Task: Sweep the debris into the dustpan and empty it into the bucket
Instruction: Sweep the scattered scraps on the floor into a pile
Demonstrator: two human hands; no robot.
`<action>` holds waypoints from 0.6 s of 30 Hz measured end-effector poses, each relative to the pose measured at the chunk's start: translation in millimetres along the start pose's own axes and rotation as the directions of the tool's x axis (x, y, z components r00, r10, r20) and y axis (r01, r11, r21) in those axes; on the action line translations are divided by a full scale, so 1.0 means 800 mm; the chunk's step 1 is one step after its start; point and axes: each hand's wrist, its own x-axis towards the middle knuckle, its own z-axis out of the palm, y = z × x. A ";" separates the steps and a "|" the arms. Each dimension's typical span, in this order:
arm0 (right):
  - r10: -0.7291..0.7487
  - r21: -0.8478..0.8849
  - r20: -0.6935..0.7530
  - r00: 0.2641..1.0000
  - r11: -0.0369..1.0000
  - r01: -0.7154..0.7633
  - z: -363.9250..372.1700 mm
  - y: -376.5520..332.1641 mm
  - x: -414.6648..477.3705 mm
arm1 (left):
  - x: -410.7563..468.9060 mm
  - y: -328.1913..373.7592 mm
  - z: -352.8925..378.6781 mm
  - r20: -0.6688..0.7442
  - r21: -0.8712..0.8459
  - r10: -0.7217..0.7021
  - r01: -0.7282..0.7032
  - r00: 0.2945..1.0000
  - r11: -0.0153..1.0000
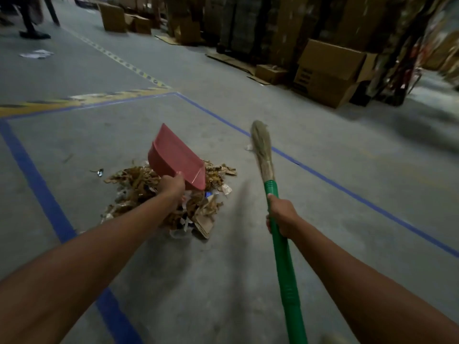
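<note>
A loose heap of debris (135,186), mostly torn brown cardboard strips with bits of clear plastic and paper, lies on the grey concrete floor (223,281) in the middle of the view. None of it looks gathered into anything yet.

Over the far side of the heap is a pink plastic dustpan (176,157), tilted with its wide mouth pointing up and away. Its inside looks bare. The left hand (171,186) grips the dustpan's short handle, fingers wrapped round it, arm stretched forward across the heap.

To the right, apart from the heap, is a broom (283,256) with a green handle and a straw-coloured bristle head. The right hand (282,214) is closed firmly round the upper handle. The bristles point away from the person and appear to be off the floor, not touching the debris.

Blue tape lines (37,175) mark a box on the floor around the heap. A small shiny scrap (100,172) lies just left of it, and a paper scrap (37,53) lies far off at upper left. Cardboard boxes (327,70) are stacked along the far right.

No bucket is in view. Judged from this, the task is at its start: sweeping into the pan and emptying both remain.
</note>
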 end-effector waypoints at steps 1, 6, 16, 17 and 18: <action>0.011 0.012 0.009 1.000 1.000 -0.011 -0.018 -0.004 0.016 | 0.002 0.001 0.019 0.006 -0.009 -0.019 0.019 1.000 1.000; 0.043 -0.015 0.029 0.999 0.999 -0.043 -0.091 -0.020 0.117 | 0.017 0.005 0.125 0.037 -0.095 -0.118 0.121 0.992 0.988; 0.124 -0.119 0.135 0.983 0.987 -0.108 -0.146 -0.032 0.351 | 0.077 0.061 0.284 -0.069 -0.015 -0.112 0.111 0.991 0.994; 0.137 -0.143 0.137 0.981 0.983 -0.117 -0.144 -0.033 0.371 | 0.087 0.058 0.289 -0.073 -0.010 -0.113 0.112 0.991 0.994; 0.149 -0.159 0.135 0.979 0.979 -0.127 -0.141 -0.032 0.388 | 0.096 0.056 0.294 -0.073 0.001 -0.113 0.113 0.991 0.994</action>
